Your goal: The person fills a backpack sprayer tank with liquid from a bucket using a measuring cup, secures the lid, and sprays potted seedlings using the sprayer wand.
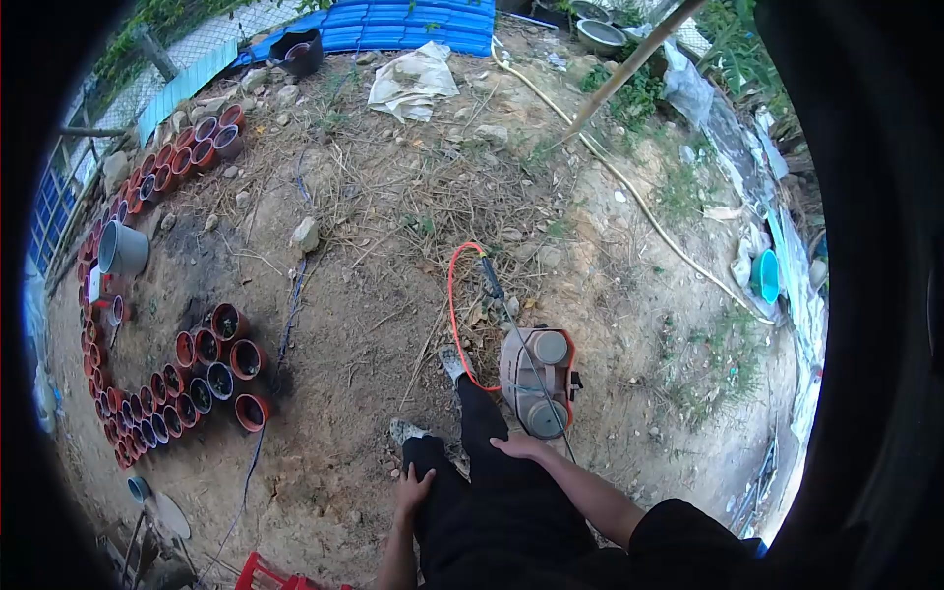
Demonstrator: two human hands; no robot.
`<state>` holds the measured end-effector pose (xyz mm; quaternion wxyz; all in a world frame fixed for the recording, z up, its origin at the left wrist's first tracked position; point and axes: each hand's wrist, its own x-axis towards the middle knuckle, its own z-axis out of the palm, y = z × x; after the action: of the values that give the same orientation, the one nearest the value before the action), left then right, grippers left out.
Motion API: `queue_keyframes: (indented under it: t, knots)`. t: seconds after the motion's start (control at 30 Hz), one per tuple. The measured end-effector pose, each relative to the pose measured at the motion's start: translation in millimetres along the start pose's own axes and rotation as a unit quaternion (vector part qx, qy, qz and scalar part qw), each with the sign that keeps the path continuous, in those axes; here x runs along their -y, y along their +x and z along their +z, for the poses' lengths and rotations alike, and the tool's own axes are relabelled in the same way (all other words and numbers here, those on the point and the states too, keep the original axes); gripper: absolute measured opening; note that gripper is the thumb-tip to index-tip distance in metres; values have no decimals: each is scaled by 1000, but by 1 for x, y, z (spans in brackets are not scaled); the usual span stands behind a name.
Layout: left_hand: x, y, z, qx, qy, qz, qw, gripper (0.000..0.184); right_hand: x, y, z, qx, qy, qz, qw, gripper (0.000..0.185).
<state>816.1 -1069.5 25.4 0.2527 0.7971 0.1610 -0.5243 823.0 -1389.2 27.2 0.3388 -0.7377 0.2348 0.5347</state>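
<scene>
My left hand (pixel 413 490) rests on my left thigh in dark trousers, its fingers apart and holding nothing. On the other thigh lies my right hand (pixel 516 447), its fingers partly visible and spread, also without an object. Just beyond my right hand, a backpack sprayer (pixel 526 379) with two round lids sits on the dirt beside my right foot. From it an orange hose (pixel 451 305) loops to a black spray handle (pixel 491 278), whose thin wand lies across the sprayer.
Rows of small reddish pots (pixel 172 379) curve along the left, with a grey bucket (pixel 123 248) among them. A pale hose (pixel 639 202) crosses the right side. A red plastic crate (pixel 261 575) is at the bottom edge. A wooden pole (pixel 629 69) slants at the top.
</scene>
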Motion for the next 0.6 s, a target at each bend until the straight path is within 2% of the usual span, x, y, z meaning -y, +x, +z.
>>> queue_keyframes:
  t: [0.03, 0.07, 0.1, 0.17, 0.27, 0.3, 0.37, 0.4, 0.43, 0.47, 0.53, 0.6]
  knots:
    - [10, -6, 0, -8, -11, 2, 1000, 89, 20, -15, -7, 20, -105, 21, 994, 72]
    - [28, -19, 1, -38, -43, 15, 998, 88, 5, 9, 14, -58, -144, -20, 988, 56]
    - [41, -29, 0, -68, -76, 26, 994, 87, 22, -2, 16, -59, -154, -27, 986, 56]
    - [68, -44, -1, -83, -99, 9, 992, 83, 52, -19, 22, -101, -267, -66, 956, 40]
    - [109, -85, -15, -109, -57, -22, 992, 77, 83, -29, 61, -174, -378, -167, 894, 19]
    - [140, -87, -22, -111, -66, -35, 991, 77, 105, -48, 75, -173, -396, -175, 885, 19]
    - [198, -90, -48, -35, -102, 86, 990, 70, 132, -55, 116, -158, -403, -173, 885, 20]
    - [220, -103, -59, -22, -262, 120, 957, 66, 150, -62, 138, -111, -248, -205, 940, 22]
    - [223, -127, -93, -14, -419, 149, 895, 62, 191, -80, 157, -56, -89, -224, 969, 24]
    - [229, -147, -124, -74, -472, 209, 853, 55, 241, -102, 178, 58, 77, -287, 953, 34]
    - [251, -195, -173, -194, -561, 281, 755, 52, 343, -156, 222, 211, 272, -334, 877, 52]
    - [268, -253, -207, -309, -588, 290, 688, 51, 456, -248, 270, 414, 345, -419, 731, 83]
